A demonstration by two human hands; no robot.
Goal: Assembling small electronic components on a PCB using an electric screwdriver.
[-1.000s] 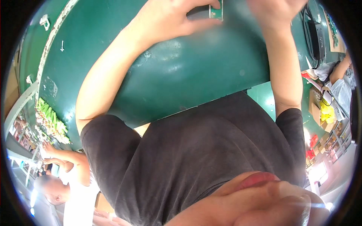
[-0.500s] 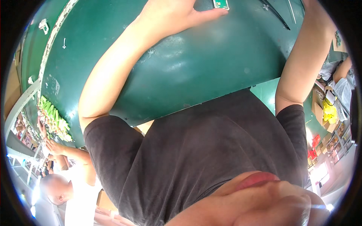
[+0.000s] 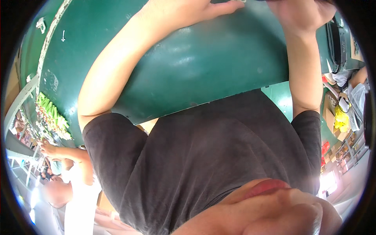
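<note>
My left hand (image 3: 184, 11) rests on the dark green table (image 3: 203, 66) at the top rim of the view, thumb stretched out to the right. Its fingers run out of the picture, so what they hold is hidden. My right hand (image 3: 303, 13) is raised at the top right, wrist bent, with its fingers also cut off by the rim. A thin pale sliver (image 3: 238, 1) shows at the rim between the two hands. Both forearms reach up from my black shirt (image 3: 203, 164).
A black device (image 3: 337, 39) sits at the table's right end. Rows of green parts (image 3: 53, 119) lie off the table's left end, where a co-worker's arm (image 3: 66, 152) reaches in. Yellow items (image 3: 340, 119) and boxes stand on the right.
My right hand has swung in from the far right toward the middle of the top rim. The small green board by my left thumb has slid out of view.
</note>
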